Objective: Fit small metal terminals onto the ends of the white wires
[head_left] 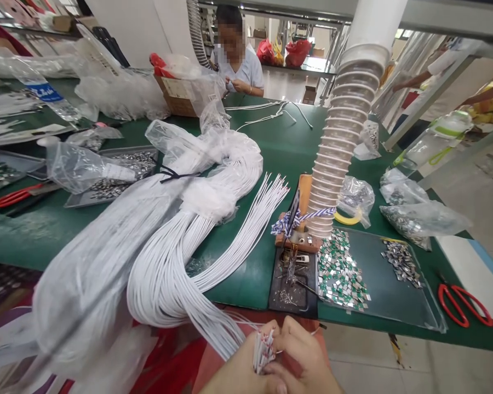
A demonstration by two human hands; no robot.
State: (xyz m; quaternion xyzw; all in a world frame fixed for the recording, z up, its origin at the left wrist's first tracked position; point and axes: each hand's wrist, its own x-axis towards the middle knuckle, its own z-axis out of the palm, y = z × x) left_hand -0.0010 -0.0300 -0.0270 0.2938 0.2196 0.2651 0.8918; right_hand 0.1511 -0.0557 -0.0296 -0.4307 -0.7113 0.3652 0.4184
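On the green surface (287,142), the long white wires (160,273) lie looped at the left, a strand running off the near edge, probably so it reaches the lap without strain. The hose (337,142) stands upright behind the black stand (273,298), perhaps to draw off fumes. To its right, the tray (378,290) keeps small parts (343,268) in separate piles. The left hand (236,369) has its fingers wrapped around the bunched tips (265,350), seemingly to hold them even; the right hand's (310,358) fingers curl against them, but whether they pinch one I cannot tell.
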